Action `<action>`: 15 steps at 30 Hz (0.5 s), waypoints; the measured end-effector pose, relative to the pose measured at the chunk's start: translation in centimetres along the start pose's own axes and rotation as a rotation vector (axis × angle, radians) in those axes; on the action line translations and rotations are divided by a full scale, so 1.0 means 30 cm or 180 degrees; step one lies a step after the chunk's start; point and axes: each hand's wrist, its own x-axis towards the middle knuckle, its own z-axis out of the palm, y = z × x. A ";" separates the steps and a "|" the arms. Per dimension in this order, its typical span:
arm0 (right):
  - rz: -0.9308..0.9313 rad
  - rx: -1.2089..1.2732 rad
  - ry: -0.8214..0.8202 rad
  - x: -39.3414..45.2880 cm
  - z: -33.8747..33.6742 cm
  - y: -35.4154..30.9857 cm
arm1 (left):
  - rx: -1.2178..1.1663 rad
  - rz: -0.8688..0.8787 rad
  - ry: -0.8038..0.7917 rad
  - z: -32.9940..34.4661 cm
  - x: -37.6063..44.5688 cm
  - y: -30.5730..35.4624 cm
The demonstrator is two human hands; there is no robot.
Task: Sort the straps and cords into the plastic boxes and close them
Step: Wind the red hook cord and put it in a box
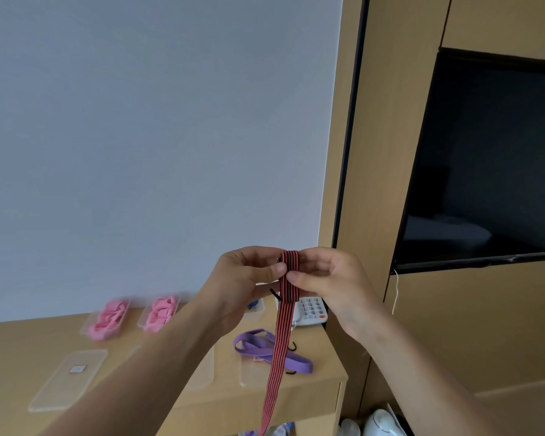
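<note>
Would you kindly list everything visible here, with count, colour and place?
striped strap: one, red-black, hanging from both hands
pink straps: two bundles, pink, in open boxes at the desk's back
purple strap: one, purple, desk right
lids: at least two, clear, desk front
telephone: one, white, desk back right
desk: one, wood
television: one, black, wall right
left hand: pinching the striped strap
right hand: pinching the striped strap

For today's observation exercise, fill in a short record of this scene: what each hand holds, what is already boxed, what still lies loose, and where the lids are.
left hand: pinches the red-and-black striped strap
right hand: pinches the same strap
boxed: pink straps in two open plastic boxes
loose: purple strap on the desk
lid: flat on the desk
</note>
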 end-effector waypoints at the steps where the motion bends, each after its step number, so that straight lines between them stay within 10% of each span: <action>1: -0.0022 0.0064 0.0062 0.003 -0.001 0.000 | 0.0086 -0.0041 -0.0011 0.001 0.000 -0.002; 15: -0.1489 -0.1044 0.0664 -0.009 0.000 0.051 | 0.0209 -0.1091 -0.0143 0.037 0.000 0.013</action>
